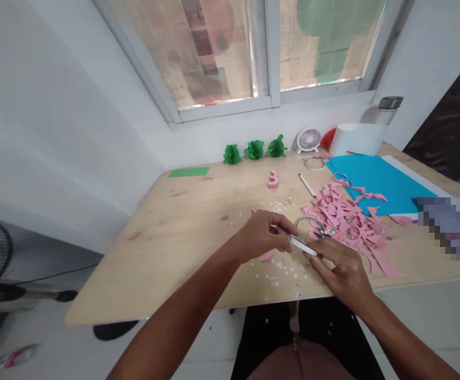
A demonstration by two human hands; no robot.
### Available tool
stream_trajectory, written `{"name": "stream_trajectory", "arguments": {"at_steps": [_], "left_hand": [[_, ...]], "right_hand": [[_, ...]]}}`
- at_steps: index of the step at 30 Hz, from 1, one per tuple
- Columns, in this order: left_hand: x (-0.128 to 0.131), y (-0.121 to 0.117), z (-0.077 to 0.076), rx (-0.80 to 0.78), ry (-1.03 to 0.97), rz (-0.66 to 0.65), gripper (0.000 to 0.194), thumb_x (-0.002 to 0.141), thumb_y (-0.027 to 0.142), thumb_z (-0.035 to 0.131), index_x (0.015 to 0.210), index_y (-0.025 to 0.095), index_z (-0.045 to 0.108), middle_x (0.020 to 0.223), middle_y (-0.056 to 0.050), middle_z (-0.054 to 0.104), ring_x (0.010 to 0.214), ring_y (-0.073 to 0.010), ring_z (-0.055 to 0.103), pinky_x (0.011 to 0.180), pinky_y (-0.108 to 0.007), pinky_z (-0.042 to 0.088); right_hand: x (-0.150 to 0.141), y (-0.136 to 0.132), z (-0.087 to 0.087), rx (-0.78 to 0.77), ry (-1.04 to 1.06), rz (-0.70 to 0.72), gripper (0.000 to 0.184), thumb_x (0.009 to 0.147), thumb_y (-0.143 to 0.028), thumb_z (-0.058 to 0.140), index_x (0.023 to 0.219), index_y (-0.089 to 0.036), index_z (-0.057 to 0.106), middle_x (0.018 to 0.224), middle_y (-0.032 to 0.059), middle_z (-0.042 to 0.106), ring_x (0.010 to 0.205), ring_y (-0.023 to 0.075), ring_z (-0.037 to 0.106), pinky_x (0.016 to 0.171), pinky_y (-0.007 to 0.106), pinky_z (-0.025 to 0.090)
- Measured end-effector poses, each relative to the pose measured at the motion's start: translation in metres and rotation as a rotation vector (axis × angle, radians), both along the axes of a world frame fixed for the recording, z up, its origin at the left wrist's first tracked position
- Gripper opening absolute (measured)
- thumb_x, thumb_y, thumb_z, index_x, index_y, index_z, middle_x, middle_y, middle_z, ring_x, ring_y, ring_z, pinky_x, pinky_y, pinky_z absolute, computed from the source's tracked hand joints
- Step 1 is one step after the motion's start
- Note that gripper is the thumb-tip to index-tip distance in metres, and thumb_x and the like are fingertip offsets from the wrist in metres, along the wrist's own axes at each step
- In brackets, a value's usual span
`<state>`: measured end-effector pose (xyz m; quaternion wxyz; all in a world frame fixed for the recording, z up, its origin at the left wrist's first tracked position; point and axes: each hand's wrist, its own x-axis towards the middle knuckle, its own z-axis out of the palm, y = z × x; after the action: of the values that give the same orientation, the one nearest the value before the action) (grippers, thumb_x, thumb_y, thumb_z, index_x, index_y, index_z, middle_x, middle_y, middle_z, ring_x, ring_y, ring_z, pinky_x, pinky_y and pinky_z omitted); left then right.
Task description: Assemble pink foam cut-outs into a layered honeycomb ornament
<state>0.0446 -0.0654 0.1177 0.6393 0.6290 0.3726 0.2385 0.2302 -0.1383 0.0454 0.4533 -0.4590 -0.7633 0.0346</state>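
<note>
My left hand (pixel 267 235) and right hand (pixel 340 266), almost closed, pinch a white strip (pixel 303 246) above the worktop (pixel 186 216), near its front edge.

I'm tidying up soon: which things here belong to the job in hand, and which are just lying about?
Likely in the job:
white piece, held
white snippets
pink scraps, perhaps

Seemingly lying about:
small white fan
three green shapes
green strip
bottle

Slim white strip (pixel 304 246) — slanted
</note>
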Motion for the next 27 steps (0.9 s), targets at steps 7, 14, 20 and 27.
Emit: {"name": "stream_trajectory", "arguments": {"at_steps": [7,14,20,27], "left_hand": [[0.001,0.001,-0.003,0.042,0.056,-0.04,0.024,0.06,0.005,0.053,0.075,0.011,0.07,0.057,-0.002,0.067,0.053,-0.0122,0.063,0.051,-0.021,0.049],[-0.003,0.0,-0.001,0.022,0.039,-0.095,0.016,0.07,0.015,0.059,0.081,0.012,0.071,0.061,-0.003,0.069,0.055,-0.0109,0.063,0.054,-0.02,0.049],[-0.007,0.003,-0.005,0.004,0.182,-0.168,0.018,0.072,0.018,0.06,0.085,0.013,0.072,0.056,-0.002,0.067,0.053,-0.0114,0.063,0.05,-0.019,0.047],[-0.005,-0.006,-0.011,0.026,0.233,-0.136,0.022,0.066,0.009,0.056,0.081,0.011,0.072,0.052,-0.001,0.065,0.05,-0.0118,0.062,0.049,-0.019,0.046]], "right_hand": [[0.007,0.0,0.002,0.057,-0.082,0.014,0.015,0.089,-0.019,0.054,0.088,-0.018,0.069,0.077,0.0082,0.072,0.071,0.0199,0.069,0.063,0.029,0.055],[0.007,0.001,0.008,0.047,-0.133,0.019,0.019,0.091,-0.019,0.05,0.088,-0.016,0.069,0.078,0.01,0.072,0.069,0.0201,0.068,0.06,0.029,0.053],[0.011,0.001,0.009,0.005,-0.174,0.065,0.021,0.091,-0.019,0.048,0.091,-0.015,0.069,0.081,0.0109,0.072,0.072,0.0208,0.068,0.059,0.029,0.051],[0.013,-0.007,0.009,-0.073,-0.215,0.136,0.019,0.092,-0.017,0.049,0.093,-0.014,0.067,0.081,0.0094,0.07,0.073,0.02,0.066,0.063,0.031,0.05]]}}
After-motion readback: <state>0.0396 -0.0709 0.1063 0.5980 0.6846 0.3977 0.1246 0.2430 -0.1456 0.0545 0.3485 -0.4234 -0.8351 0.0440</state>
